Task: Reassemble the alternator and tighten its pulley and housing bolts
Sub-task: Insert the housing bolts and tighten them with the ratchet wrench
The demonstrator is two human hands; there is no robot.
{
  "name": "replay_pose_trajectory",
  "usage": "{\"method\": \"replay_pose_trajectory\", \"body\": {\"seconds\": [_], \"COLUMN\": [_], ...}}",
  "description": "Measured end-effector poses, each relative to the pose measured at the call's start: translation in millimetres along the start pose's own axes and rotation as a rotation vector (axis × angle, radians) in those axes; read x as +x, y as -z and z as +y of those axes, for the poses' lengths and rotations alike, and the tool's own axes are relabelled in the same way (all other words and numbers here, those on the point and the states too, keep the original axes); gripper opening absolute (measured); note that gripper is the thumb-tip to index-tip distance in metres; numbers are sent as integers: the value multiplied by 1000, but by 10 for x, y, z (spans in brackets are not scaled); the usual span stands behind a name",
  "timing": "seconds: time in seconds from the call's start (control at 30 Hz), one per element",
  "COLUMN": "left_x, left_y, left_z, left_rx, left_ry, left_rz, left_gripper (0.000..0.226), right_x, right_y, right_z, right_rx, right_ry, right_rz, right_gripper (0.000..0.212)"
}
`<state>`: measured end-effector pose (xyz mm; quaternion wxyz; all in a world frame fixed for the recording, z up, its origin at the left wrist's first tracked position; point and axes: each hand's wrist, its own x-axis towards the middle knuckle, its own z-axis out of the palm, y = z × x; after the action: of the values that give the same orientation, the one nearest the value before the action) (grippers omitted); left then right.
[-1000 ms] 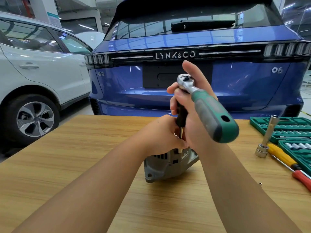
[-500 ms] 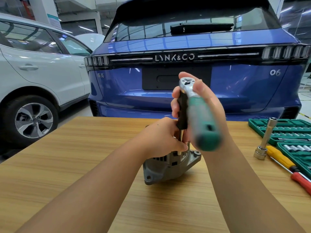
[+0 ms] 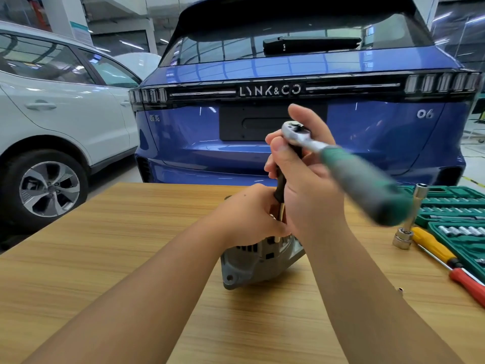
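A grey alternator (image 3: 252, 261) stands on the wooden table (image 3: 105, 258). My left hand (image 3: 246, 216) grips its top, hiding most of the upper housing. A ratchet (image 3: 341, 164) with a chrome head and a green handle sits on a long black extension (image 3: 280, 183) that runs down into the alternator. My right hand (image 3: 307, 179) holds the extension just under the ratchet head. The green handle points right and toward me and is blurred with motion. The bolt under the extension is hidden by my hands.
A green socket set case (image 3: 456, 211) lies open at the table's right edge. Beside it stand a chrome socket on an extension (image 3: 409, 219), a yellow screwdriver (image 3: 430, 245) and a red-handled tool (image 3: 469, 285). A blue car (image 3: 288, 74) and a white car (image 3: 52, 101) are parked behind the table.
The ratchet handle has swung from pointing toward me out to the right. Both hands have stayed on the alternator and extension.
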<state>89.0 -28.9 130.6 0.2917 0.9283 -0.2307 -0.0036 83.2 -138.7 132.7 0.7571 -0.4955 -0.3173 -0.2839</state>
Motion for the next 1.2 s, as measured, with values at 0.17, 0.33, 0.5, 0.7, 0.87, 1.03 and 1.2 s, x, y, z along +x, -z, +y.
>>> {"method": "replay_pose_trajectory", "body": {"seconds": [0.17,0.33,0.5,0.7,0.87,1.03,1.2], "left_x": [-23,3,40,54,48,32,15], "left_y": [4,-12,-44,-42,-24,-41,-33], "left_z": [13,-4,-29,-32,-20,-15,-43], "left_rx": [49,43,8,0,20,46,50], "left_ry": [16,11,5,1,-16,-18,-4], "left_rz": [27,16,10,-18,5,23,47], "left_gripper": [22,12,14,13,9,11,10], "right_x": [89,130,19,53,-3,-52,312], "right_y": [36,46,-30,11,-12,-16,-54], "right_z": [-61,-105,-126,-148,-68,-30,-213], "right_rx": [156,268,125,34,84,-46,123], "right_ry": [-220,-336,-219,-276,-95,28,-535], "right_rz": [-42,-98,90,102,20,-41,-45], "right_gripper": [51,30,27,9,33,39,51]}}
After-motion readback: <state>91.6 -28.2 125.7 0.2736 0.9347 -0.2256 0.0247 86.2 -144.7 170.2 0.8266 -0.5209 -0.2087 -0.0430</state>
